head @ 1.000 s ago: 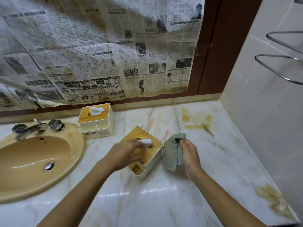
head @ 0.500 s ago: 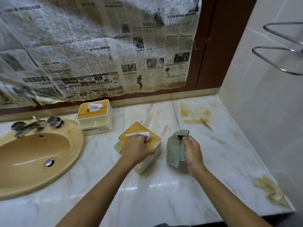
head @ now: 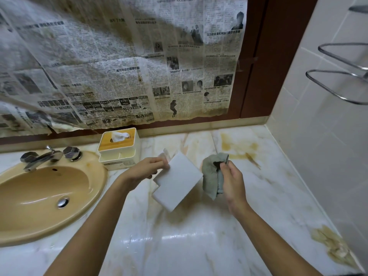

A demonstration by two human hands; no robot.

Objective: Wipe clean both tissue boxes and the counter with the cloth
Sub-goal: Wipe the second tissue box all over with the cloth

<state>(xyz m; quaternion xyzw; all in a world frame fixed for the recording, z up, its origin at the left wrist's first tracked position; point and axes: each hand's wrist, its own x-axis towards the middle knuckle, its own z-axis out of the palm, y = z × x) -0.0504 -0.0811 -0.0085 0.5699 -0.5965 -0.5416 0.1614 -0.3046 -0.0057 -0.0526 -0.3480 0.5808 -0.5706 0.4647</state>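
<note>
My left hand grips one tissue box by its top and holds it tipped up above the marble counter, so its plain white underside faces me. My right hand holds a crumpled grey-green cloth just right of that box, a small gap apart from it. The second tissue box, white with a wooden lid and a tissue poking out, stands upright near the back wall beside the sink.
A beige sink with a chrome tap fills the left. Yellow-brown stains mark the counter at the back right and the front right corner. Newspaper hangs over the mirror. A metal towel rack juts from the tiled right wall.
My left hand has lifted the near tissue box off the counter and tipped it so its underside shows. My right hand with the cloth has stayed about where it was.
</note>
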